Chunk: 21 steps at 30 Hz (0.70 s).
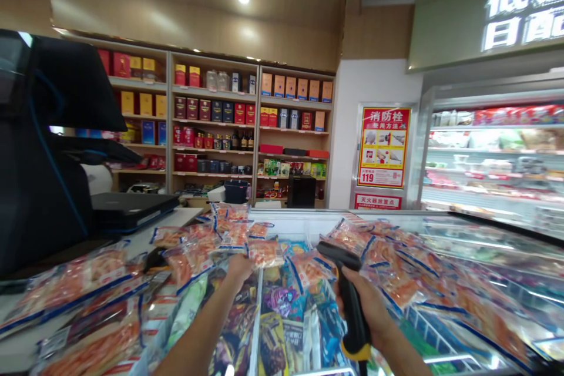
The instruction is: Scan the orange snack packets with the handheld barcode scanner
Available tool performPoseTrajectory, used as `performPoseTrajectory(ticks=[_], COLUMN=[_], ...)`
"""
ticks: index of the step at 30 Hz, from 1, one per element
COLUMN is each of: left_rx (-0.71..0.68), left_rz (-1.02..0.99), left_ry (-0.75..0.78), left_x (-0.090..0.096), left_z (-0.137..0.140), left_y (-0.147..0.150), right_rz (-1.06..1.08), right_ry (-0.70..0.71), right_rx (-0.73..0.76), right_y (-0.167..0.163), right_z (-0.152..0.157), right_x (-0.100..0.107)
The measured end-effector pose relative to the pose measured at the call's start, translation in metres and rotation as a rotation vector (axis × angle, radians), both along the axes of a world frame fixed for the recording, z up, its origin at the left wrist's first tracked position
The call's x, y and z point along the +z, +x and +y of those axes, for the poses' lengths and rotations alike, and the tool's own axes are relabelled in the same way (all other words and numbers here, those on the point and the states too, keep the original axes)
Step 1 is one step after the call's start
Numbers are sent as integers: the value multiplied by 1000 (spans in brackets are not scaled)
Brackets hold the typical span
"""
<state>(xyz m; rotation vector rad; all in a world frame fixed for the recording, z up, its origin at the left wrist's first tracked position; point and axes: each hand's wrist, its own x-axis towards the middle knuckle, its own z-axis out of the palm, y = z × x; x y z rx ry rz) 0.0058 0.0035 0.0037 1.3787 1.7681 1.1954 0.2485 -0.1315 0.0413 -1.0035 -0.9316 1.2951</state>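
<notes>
My right hand (pixel 368 299) is wrapped round the grip of a black and yellow handheld barcode scanner (pixel 352 311), its head tilted to the left. With closed fingers, my left hand (pixel 239 268) grips the left edge of a clear, blue-edged food packet (pixel 267 254) with orange-pink contents and a white label. Just right of that packet, a similar packet (pixel 308 270) hangs over the open freezer. More of these packets (pixel 194 249) are piled left of my left hand, and others (pixel 396 258) spread over the glass to the right of the scanner.
Below my hands, a chest freezer holds colourful bags (pixel 282 299) split by white wire dividers (pixel 259 317). At left stands a black terminal (pixel 48 147) on a counter with more packets (pixel 97 329). Shelves of boxes (pixel 211 111) line the back wall; a lit refrigerated case (pixel 493 158) stands right.
</notes>
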Motion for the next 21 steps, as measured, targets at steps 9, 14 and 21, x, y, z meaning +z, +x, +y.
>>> performPoseTrajectory(ticks=[9,14,21], left_rx=[-5,2,-2], left_rz=[-298,-343,-346], left_ry=[29,88,99], left_x=[22,37,49], left_z=[-31,-34,-38], left_y=[-46,-62,-66], right_rz=[-55,-116,-149], right_ry=[-8,5,41], right_rx=[239,303,325], right_y=[-59,-68,-73], right_z=[-1,-4,-8], right_x=[0,4,12])
